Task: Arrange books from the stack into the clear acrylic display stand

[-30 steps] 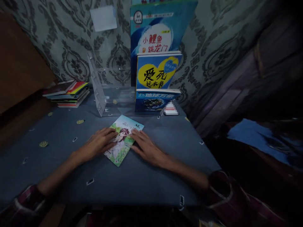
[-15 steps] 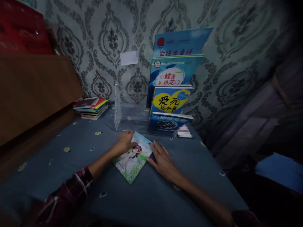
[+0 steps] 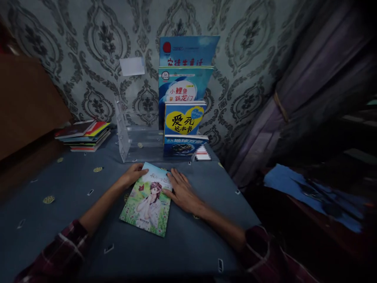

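A thin book with a drawn figure on its green and light-blue cover rests on the cloth-covered table, slightly tilted. My left hand is closed on its upper left edge, thumb on top of the cover. My right hand lies along the upper right edge with fingers stretched and apart, its thumb and fingertips touching the book. Behind it stands a clear tiered rack. Its right side holds several upright books, among them a blue one with a yellow heart and a low dark-blue one.
A stack of books lies at the back left of the table, near a brown wooden piece of furniture. A pale card is by the patterned wall. To the right hang a tied curtain and, lower, a blue cloth-like sheet.
The book has turned from a diagonal to a straighter position, both hands moving with it. My view has swung right, so the rack and stack appear farther left.
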